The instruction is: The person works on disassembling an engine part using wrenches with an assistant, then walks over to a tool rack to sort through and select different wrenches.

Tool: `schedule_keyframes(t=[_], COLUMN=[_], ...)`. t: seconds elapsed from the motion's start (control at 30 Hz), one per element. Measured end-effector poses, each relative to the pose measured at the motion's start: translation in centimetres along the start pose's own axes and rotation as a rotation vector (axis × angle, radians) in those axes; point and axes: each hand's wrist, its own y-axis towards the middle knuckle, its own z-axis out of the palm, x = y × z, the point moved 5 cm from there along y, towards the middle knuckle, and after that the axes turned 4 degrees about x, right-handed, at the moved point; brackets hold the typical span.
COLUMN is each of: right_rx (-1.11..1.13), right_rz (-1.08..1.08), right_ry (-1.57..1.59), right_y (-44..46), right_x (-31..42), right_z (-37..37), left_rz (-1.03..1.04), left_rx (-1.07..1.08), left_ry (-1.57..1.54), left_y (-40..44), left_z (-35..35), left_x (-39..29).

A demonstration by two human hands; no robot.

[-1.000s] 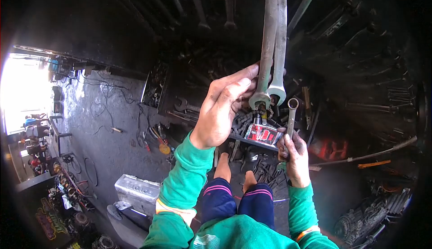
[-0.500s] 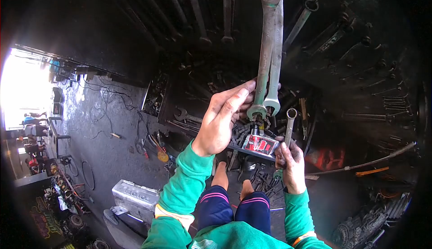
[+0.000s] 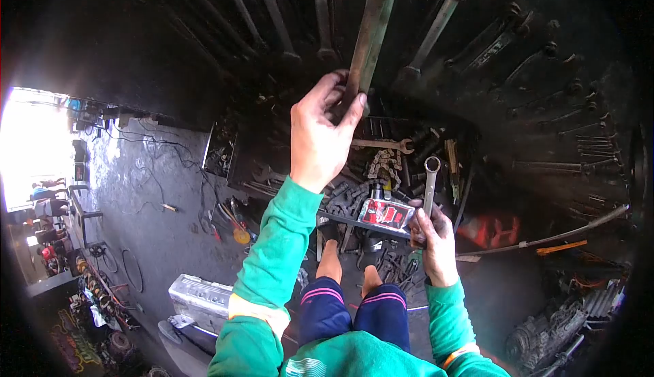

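My left hand (image 3: 319, 133) grips the lower part of two large wrenches (image 3: 371, 33), which stand one against the other with their ring ends up. Its fingers and thumb hide their lower ends. My right hand (image 3: 436, 240) holds a smaller wrench (image 3: 430, 185) upright, ring end up, its lower part hidden in the fingers. Beside that hand a red and white labelled container (image 3: 386, 214) sits at the near edge of the tool tray. Behind it lie a chain (image 3: 385, 166) and an open-ended wrench (image 3: 388, 144).
More wrenches (image 3: 436, 31) hang in rows on the dark wall ahead. A grey metal engine part (image 3: 199, 297) stands on the floor at lower left, another machine part (image 3: 545, 336) at lower right. A long bar (image 3: 545, 236) and an orange strip (image 3: 561, 247) lie at right.
My left hand has moved up and forward with the two large wrenches, away from the tray. An open-ended wrench and chain behind the container now show. My right hand still holds the smaller wrench.
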Motion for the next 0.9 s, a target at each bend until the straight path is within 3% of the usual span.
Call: schedule_keyframes(t=[0.07,0.2,0.33,0.47,0.53,0.6,0.73,0.87,0.9], right_rx=[-0.005,0.002,-0.023,-0.033,-0.025,0.0,-0.02,-0.059,-0.067], right_rz=[0.0,-0.001,-0.005,-0.013,-0.02,-0.023,-0.038,-0.049,-0.046], right_ry=[0.024,0.041,0.039,0.043,0.046,0.042,0.084,0.106,0.122], right_y=[0.1,0.2,0.6,1.0,1.0,1.1,0.9,1.2,1.3], right_x=[-0.3,0.1,0.0,0.0,-0.1,-0.1,0.3,-0.3,-0.5], right_z=[-0.5,-0.5,-1.2,-1.4,-1.3,-1.0,-0.2,0.0,0.1], left_rz=[-0.063,0.158,0.073,0.274,0.294,0.168,-0.071,-0.576,-0.618], left_rx=[0.007,-0.159,-0.09,-0.139,-0.143,-0.081,0.088,0.138,0.146], left_ry=[0.038,0.349,-0.012,-0.075,-0.255,-0.132,-0.242,-0.505,-0.503], left_y=[0.2,-0.5,-0.7,-0.4,-0.3,-1.0,-4.4,-13.3,-15.6], left_z=[0.2,-0.3,-0.7,-0.6,-0.4,-0.5,0.3,2.5,3.2], left_x=[0.3,-1.1,-1.7,-5.4,-6.8,-6.6,-1.5,3.9,4.7])
